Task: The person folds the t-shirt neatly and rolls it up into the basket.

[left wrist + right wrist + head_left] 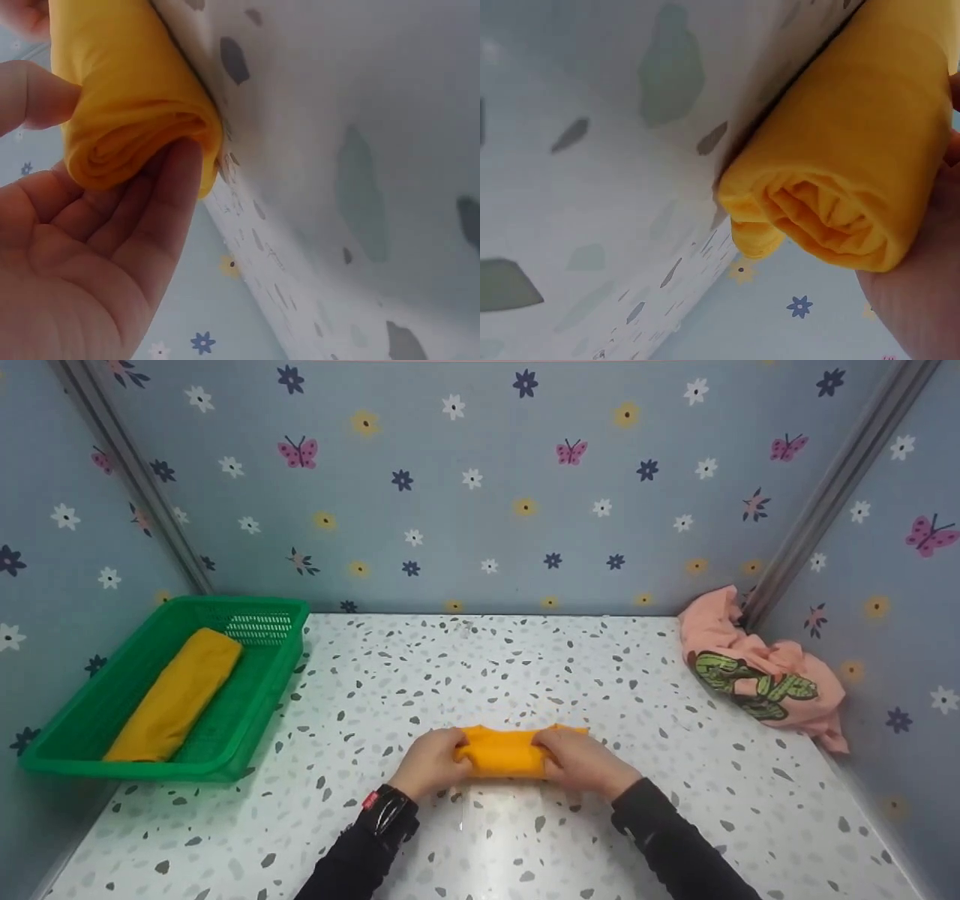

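Observation:
A yellow cloth (501,754), wound into a thick roll, lies on the speckled table in front of me with its loose edge on the far side. My left hand (431,765) grips the roll's left end. In the left wrist view the thumb presses one side and the fingers (176,180) curl at the spiral end of the roll (127,97). At the other end, my right hand (589,757) holds the roll between thumb and fingers. The right wrist view shows the layered right end of the cloth (847,135), with most of that hand hidden behind it.
To the left stands a green plastic basket (259,682) with a darker yellow folded or rolled cloth (180,694) inside. At the right edge lies a crumpled pink cloth (806,667) with a green print, against the wall. Flower-patterned walls (480,450) enclose the back and sides.

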Demonstrator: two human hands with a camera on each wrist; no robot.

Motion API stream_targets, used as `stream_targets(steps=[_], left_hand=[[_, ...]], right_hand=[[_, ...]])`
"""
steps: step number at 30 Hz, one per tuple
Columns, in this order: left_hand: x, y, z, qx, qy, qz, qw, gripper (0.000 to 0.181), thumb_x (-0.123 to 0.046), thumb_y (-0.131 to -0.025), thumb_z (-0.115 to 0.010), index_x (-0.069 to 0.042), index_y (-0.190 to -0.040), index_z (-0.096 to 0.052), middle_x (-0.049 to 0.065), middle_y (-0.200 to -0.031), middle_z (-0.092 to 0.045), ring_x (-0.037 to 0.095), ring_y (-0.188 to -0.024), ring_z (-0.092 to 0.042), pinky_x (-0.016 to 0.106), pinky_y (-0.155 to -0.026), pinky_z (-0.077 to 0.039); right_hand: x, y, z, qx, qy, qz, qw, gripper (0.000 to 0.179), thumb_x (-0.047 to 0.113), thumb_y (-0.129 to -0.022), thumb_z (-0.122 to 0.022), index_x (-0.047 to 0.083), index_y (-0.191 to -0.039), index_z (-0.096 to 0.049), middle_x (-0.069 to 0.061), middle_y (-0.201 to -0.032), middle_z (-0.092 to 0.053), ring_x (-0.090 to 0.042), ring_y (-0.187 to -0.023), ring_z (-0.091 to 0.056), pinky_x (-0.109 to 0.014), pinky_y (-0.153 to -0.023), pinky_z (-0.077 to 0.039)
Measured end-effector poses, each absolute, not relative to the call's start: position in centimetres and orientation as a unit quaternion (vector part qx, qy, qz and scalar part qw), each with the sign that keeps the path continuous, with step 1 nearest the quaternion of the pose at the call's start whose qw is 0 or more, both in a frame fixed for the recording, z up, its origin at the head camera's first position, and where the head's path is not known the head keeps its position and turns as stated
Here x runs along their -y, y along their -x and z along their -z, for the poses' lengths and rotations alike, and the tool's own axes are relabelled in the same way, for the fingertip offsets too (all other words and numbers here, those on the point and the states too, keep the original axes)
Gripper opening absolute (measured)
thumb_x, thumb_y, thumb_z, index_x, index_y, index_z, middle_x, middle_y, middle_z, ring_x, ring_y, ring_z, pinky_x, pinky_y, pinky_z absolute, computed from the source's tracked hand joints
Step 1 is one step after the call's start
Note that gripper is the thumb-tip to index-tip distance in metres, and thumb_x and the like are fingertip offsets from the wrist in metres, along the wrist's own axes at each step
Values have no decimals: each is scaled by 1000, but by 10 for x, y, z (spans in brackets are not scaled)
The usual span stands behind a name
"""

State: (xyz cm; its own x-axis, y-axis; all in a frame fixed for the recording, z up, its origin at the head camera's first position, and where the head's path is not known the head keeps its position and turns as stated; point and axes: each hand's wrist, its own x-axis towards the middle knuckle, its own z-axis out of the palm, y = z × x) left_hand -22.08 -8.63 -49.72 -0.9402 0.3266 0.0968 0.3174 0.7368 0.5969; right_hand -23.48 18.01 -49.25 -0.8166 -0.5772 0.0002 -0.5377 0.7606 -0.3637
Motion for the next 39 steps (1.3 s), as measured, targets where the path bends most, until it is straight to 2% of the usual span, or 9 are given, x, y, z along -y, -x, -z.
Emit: stream_targets(steps=[6,11,17,20,24,27,32,39], left_hand=[[86,228,496,-930,-147,-336,28,15,-12,-78,-67,-7,-93,-66,2,-85,-64,19,-74,-55,38,-74,-50],[85,232,496,-929,-136,-342,38,16,-13,-75,-67,-9,-91,-66,1,-83,-63,19,-75,-54,38,-75,-48],[83,236,496,-925,-119,-358,55,18,-13,-75,-68,-9,-92,-66,2,-87,-64,19,-77,-55,39,-78,-48],[82,237,495,-924,-104,-361,64,16,-13,-76,-67,-9,-91,-65,2,-85,-63,20,-77,-55,39,-78,-48],[80,239,494,-925,-86,-363,70,16,-14,-77,-67,-8,-91,-65,3,-84,-62,21,-77,-54,39,-77,-47],[78,241,493,-928,-79,-358,65,17,-14,-77,-66,-7,-92,-66,3,-83,-61,21,-76,-54,38,-76,-47],[77,243,494,-935,-80,-343,43,13,-12,-79,-65,-6,-90,-65,4,-80,-60,21,-72,-52,38,-72,-46],[72,241,496,-952,-78,-297,-5,13,-14,-87,-60,-3,-93,-65,7,-85,-59,23,-76,-54,41,-76,-49]], right_hand=[[-182,234,497,-940,289,177,40,31,21,-96,-53,11,-125,-60,-7,-119,-64,-21,-107,-59,-41,-98,-46],[-183,230,493,-941,283,186,7,28,18,-98,-53,9,-124,-61,-7,-117,-63,-22,-107,-58,-41,-96,-47],[-184,226,487,-923,340,147,-101,24,16,-92,-65,10,-115,-65,-3,-109,-66,-20,-102,-59,-37,-92,-50],[-183,224,488,-917,358,111,-135,29,23,-87,-73,13,-113,-66,-1,-109,-66,-20,-102,-59,-37,-91,-49],[-182,222,489,-919,359,97,-133,40,27,-81,-81,13,-116,-66,-2,-113,-66,-21,-104,-59,-38,-92,-49],[-181,223,490,-920,357,108,-123,43,21,-80,-82,12,-118,-66,-3,-114,-66,-22,-104,-60,-38,-91,-50],[-181,226,491,-928,339,125,-93,44,15,-83,-78,10,-125,-65,-6,-119,-66,-23,-109,-60,-39,-94,-50],[-181,234,493,-939,307,145,-46,37,12,-91,-69,10,-128,-64,-7,-122,-65,-25,-115,-58,-40,-100,-46]])
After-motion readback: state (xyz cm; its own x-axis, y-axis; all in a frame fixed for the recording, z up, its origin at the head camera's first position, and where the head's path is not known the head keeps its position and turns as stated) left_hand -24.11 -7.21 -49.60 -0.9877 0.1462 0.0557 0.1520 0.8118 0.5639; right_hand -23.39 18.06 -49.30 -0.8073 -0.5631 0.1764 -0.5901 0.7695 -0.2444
